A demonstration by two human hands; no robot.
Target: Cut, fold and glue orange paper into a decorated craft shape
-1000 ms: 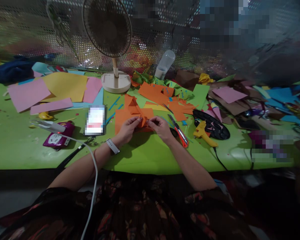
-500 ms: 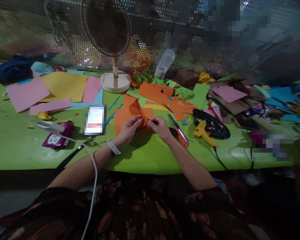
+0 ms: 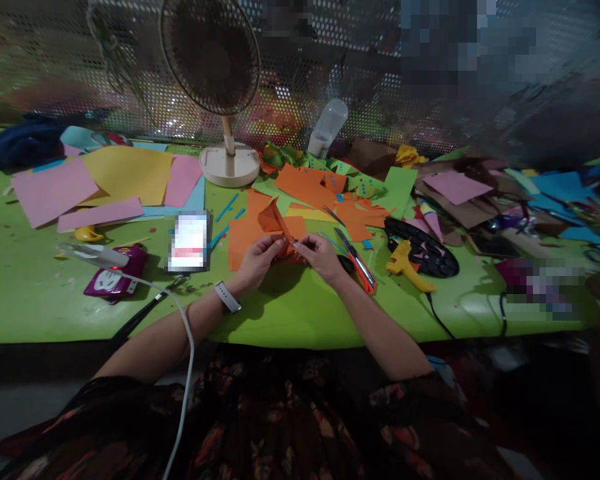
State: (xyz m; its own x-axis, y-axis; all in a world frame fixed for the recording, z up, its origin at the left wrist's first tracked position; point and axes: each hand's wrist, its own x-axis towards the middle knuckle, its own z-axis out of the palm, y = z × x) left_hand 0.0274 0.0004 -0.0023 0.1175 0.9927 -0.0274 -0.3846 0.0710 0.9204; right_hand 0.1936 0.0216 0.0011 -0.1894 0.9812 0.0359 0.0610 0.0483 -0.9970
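Both hands meet over the middle of the green table. My left hand pinches the left side of a folded orange paper piece. On its right side, my right hand grips the same piece between thumb and forefinger. The fingertips are close together, and the exact fold between them is too small to tell. Beneath the piece lies a flat orange sheet. Right of my right hand rests a red-handled cutter, with dark pointed tips of a tool behind it.
A phone and a purple power adapter with a white cable lie left. A fan and a clear bottle stand behind. Rightward are a yellow glue gun and a black tray. Orange scraps lie beyond my hands.
My right fingertips have shifted slightly left, closer to my left fingertips on the orange piece. The view has moved very little.
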